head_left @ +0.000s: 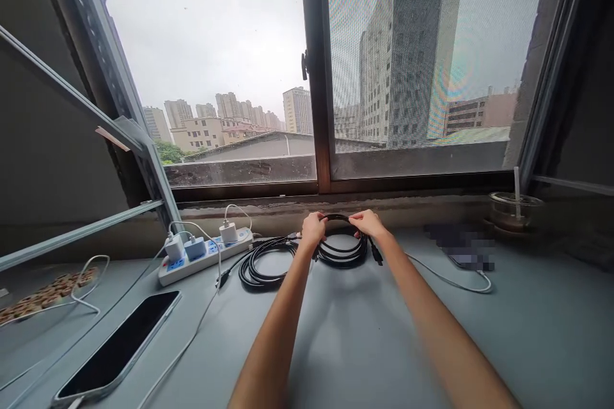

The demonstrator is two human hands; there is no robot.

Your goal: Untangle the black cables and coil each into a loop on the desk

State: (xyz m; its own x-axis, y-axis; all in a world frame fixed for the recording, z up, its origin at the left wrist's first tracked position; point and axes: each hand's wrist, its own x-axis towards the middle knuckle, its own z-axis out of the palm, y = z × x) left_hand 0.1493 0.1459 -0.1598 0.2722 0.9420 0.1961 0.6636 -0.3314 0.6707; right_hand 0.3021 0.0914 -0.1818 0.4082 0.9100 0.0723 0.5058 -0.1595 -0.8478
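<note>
Nearest the camera, 2 bare forearms reach out over the grey desk (345, 345), and to their left a phone (119, 348) lies face up with a dark screen, a white cable running from its near end. Farther left, a patterned mat (43, 294) sits at the desk's edge with a loop of white wire (89, 284) over it.

Beyond that, a white power strip (204, 257) lies at an angle, carrying 3 white chargers – their thin leads arc up and back down onto the desk. Just right of the strip, a loose black cable coil (261, 265) rests flat on the desk.

At the far end of the arms, the left hand (313, 230) and the right hand (368, 223) each have a closed grip on the top of a second black cable coil (341, 252) – fingers curled over the strands, the hands a little apart. This coil is tilted up at its far side, its lower loops on or just above the desk, and a black plug (377, 254) hangs from it below the right hand. It lies just beside the loose coil; whether the 2 are one cable I cannot tell.

To the right, a white lead (451, 280) curves toward a blurred patch near the wall, and a clear cup with a straw (515, 208) stands on the sill. Behind everything, a window (316, 77) shows grey sky and tall buildings.
</note>
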